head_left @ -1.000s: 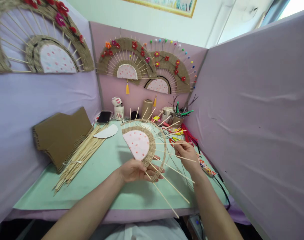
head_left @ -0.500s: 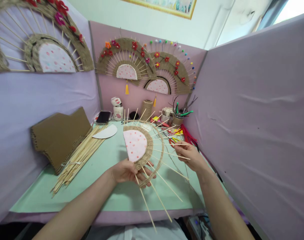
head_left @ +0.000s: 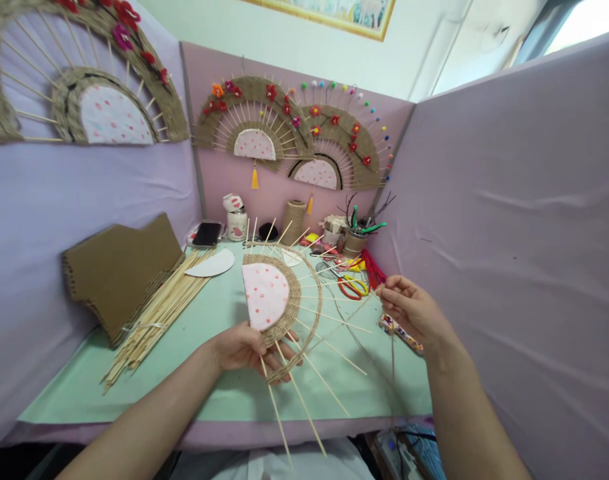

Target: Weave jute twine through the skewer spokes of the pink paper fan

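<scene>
A half-round woven fan [head_left: 267, 293] stands tilted over the table, its dotted white centre ringed by a twine band and thin wooden sticks spreading outward. An outer ring of twine crosses the sticks. My left hand [head_left: 240, 348] grips the fan's lower edge, thumb in front and fingers behind among the sticks. Off to the right, my right hand [head_left: 415, 311] pinches a strand of twine [head_left: 344, 324]. That strand runs taut to the fan's outer ring, and its loose end hangs below my right hand.
Scissors [head_left: 352, 285] lie behind the fan's right side. A bundle of sticks [head_left: 157, 317], brown cardboard [head_left: 124, 267] and a white paper piece [head_left: 211, 263] are at left. Along the back stand a twine spool [head_left: 295, 220] and a tool pot [head_left: 355, 241]. Finished fans hang on the partitions.
My right hand has moved right, away from the stick tips, drawing the twine out straight. The fan has shifted slightly left and down in my left hand. The scissors now show more fully.
</scene>
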A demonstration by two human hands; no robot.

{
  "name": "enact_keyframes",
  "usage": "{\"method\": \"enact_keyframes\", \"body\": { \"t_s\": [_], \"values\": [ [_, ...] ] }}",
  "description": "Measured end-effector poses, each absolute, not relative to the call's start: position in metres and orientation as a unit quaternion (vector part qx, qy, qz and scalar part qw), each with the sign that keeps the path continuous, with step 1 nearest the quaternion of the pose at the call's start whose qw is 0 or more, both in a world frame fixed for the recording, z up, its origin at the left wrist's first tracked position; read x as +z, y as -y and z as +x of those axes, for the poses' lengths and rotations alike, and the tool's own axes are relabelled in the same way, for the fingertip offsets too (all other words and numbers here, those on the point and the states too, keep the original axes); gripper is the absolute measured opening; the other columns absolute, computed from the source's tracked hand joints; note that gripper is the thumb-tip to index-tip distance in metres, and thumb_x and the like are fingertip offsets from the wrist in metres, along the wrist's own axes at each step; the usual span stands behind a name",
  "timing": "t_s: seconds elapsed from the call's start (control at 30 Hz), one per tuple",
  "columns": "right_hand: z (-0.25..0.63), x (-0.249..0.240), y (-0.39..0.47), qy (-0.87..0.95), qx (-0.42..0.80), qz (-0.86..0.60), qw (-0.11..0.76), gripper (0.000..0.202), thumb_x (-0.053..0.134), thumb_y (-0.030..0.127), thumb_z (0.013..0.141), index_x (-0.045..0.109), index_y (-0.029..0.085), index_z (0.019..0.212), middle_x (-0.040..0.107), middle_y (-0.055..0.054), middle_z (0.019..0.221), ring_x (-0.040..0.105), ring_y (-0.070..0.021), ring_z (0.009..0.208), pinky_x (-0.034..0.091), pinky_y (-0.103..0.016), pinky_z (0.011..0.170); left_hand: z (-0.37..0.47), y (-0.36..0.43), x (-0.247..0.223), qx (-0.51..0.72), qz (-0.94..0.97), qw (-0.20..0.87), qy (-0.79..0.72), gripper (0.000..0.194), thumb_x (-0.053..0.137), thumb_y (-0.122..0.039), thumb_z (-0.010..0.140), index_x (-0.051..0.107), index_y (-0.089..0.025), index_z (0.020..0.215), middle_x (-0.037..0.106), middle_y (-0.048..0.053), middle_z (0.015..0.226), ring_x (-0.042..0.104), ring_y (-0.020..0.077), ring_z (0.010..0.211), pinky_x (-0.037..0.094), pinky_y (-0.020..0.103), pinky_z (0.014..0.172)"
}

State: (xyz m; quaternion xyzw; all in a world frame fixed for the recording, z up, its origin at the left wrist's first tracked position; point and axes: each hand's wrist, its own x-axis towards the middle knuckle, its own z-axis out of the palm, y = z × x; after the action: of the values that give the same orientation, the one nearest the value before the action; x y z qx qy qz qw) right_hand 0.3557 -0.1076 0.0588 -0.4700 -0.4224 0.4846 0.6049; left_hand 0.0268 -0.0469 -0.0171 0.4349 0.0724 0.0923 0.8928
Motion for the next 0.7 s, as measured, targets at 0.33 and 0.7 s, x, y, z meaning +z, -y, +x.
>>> {"method": "enact_keyframes", "body": {
  "t_s": [0.33, 0.7],
  "values": [
    [0.305, 0.017, 0.064, 0.396, 0.438, -0.462, 0.662, 0.034, 0.079, 0.029, 0.053, 0.053, 0.019, 0.071, 0.059, 0.003, 0.063, 0.035, -0.0043, 0.042, 0.021, -0.020, 0.040, 0.029, 0.054, -0.017, 0.020, 0.442, 0.897, -0.006, 0.055, 0.049, -0.006, 0.065, 0.053, -0.010, 0.120, 0.062, 0.020, 0.112, 0.065, 0.0329, 0.089, 0.052, 0.041, 0.065],
    [0.269, 0.022, 0.048, 0.381, 0.499, -0.378, 0.680, 0.036, 0.075, 0.028, 0.059, 0.062, 0.023, 0.092, 0.059, 0.003, 0.068, 0.043, -0.0072, 0.048, 0.032, -0.022, 0.045, 0.026, 0.059, -0.012, 0.072, 0.456, 0.883, -0.085, 0.055, 0.053, -0.001, 0.066, 0.055, -0.013, 0.119, 0.058, 0.016, 0.121, 0.062, 0.0291, 0.099, 0.047, 0.044, 0.084]
  ]
}}
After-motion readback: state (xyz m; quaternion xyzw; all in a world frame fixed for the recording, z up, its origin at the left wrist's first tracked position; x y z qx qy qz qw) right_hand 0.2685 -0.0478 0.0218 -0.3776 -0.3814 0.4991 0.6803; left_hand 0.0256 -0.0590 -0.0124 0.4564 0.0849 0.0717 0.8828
